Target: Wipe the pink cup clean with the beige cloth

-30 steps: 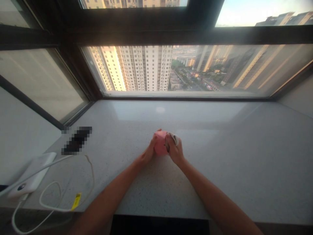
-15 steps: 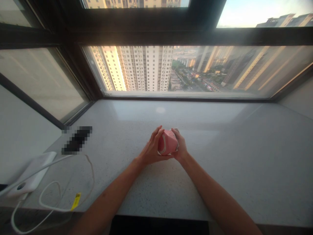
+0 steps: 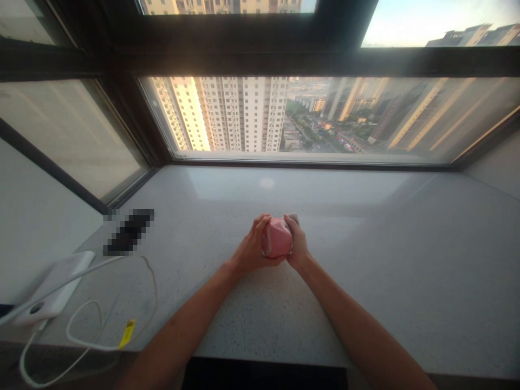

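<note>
Both my hands hold a small pink bundle (image 3: 279, 237) low over the pale stone sill, roughly in the middle of the view. It looks like folded or wrapped material with pale edging; its exact kind I cannot make out. My left hand (image 3: 252, 250) wraps the left side, fingers over the top and thumb along the near underside. On the other side, my right hand (image 3: 299, 244) is closed around the bundle's right end. A greyish-white flap (image 3: 294, 218) sticks out beyond the right fingers. Whether the bundle touches the sill is hidden.
On the left lies a white power strip (image 3: 60, 287) with a white cable (image 3: 155, 292) looping over the sill's front edge. A yellow tag (image 3: 127, 334) hangs on the cable. Behind it is a dark pixelated object (image 3: 129, 233). A dark-framed window (image 3: 260, 165) closes off the back.
The pink bundle has turned slightly in my hands, and more of the greyish flap shows at the upper right. My left fingers have come down a little; the right fingers have shifted over it.
</note>
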Demonstrator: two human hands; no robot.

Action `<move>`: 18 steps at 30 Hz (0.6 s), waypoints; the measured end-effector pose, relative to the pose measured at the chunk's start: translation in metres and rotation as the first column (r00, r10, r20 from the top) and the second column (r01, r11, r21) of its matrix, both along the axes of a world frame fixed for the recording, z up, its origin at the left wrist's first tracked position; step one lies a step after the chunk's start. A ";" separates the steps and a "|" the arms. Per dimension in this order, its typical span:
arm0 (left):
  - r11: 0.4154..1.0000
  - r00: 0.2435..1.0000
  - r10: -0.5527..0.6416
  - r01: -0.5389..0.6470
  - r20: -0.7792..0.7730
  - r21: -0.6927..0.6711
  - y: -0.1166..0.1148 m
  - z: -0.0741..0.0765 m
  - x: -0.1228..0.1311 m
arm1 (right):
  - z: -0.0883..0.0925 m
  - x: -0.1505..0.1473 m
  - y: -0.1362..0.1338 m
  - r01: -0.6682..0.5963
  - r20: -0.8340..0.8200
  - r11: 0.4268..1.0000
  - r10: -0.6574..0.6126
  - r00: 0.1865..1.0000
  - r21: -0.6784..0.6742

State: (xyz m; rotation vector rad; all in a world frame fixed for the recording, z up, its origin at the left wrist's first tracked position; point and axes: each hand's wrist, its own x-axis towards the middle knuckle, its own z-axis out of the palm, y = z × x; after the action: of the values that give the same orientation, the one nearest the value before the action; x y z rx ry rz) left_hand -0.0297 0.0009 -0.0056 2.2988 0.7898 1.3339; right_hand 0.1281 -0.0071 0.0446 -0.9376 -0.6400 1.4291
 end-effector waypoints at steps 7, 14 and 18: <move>1.000 1.000 0.000 0.000 -0.004 -0.007 0.002 -0.004 0.000 | -0.003 0.000 -0.001 0.053 -0.005 0.998 -0.053 0.999 0.016; 1.000 1.000 0.006 -0.006 -0.006 -0.027 0.002 -0.005 0.000 | 0.000 -0.001 -0.004 0.084 0.045 0.993 -0.088 0.995 0.087; 1.000 1.000 0.002 -0.002 -0.011 -0.026 0.002 -0.005 0.000 | 0.002 0.000 -0.005 0.082 0.087 0.990 -0.093 0.992 0.119</move>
State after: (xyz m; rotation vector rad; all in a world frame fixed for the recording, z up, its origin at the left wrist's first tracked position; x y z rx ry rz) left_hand -0.0301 0.0029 -0.0104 2.2881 0.8086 1.3057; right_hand 0.1277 -0.0123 0.0465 -0.9338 -0.7334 1.2631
